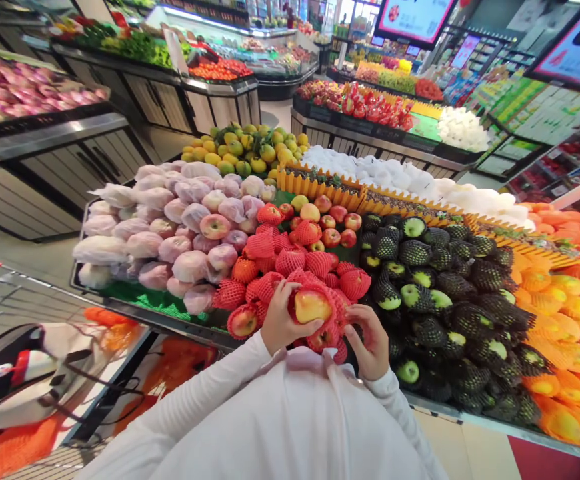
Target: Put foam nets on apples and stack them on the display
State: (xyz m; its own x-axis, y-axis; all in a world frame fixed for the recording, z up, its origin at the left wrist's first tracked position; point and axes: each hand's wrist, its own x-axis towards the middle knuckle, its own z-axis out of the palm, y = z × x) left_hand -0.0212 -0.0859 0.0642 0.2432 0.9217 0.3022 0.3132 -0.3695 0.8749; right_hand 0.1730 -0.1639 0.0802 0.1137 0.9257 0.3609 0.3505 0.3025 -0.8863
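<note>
My left hand (285, 317) is wrapped round a yellow-red apple (313, 307), its thumb lying across the near side. A red foam net (326, 291) surrounds the apple, and its bare yellowish face points up at me. At the net's right edge, my right hand (370, 340) has its thumb and bent fingers close together, seemingly pinching the foam; the exact contact is small. Below and around both hands lie more apples in red foam nets (290, 262). Behind them sit several bare red apples (331, 238).
Paper-wrapped fruit (190, 213) is piled left, green fruit in black nets (430, 293) right, orange-netted fruit (565, 327) farther right. Green-yellow citrus (245, 148) and white-wrapped fruit (395, 177) lie behind. A shopping cart (25, 293) with a bag (45, 373) stands at lower left.
</note>
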